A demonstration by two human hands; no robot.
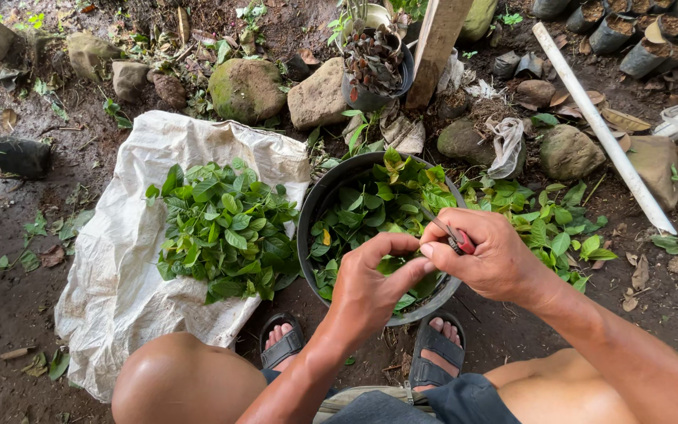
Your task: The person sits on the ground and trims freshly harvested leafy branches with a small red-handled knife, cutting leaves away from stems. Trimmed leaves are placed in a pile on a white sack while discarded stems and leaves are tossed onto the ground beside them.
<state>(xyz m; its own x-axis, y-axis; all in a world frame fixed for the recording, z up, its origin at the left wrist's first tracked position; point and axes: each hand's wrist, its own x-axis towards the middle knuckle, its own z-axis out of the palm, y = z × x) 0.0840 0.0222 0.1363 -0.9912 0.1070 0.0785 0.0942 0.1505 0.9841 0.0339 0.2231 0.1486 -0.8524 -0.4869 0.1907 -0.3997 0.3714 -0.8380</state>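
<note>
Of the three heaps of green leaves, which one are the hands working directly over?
The heap in the black tub, directly under the left hand and right hand. The others lie on the white sack and on bare ground at right.

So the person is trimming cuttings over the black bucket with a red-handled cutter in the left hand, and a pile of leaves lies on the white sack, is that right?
Not quite: the head view shows the red-handled cutter in the right hand, not the left hand. The rest holds: both hands work over the black bucket, and a pile of leaves lies on the white sack.
</note>
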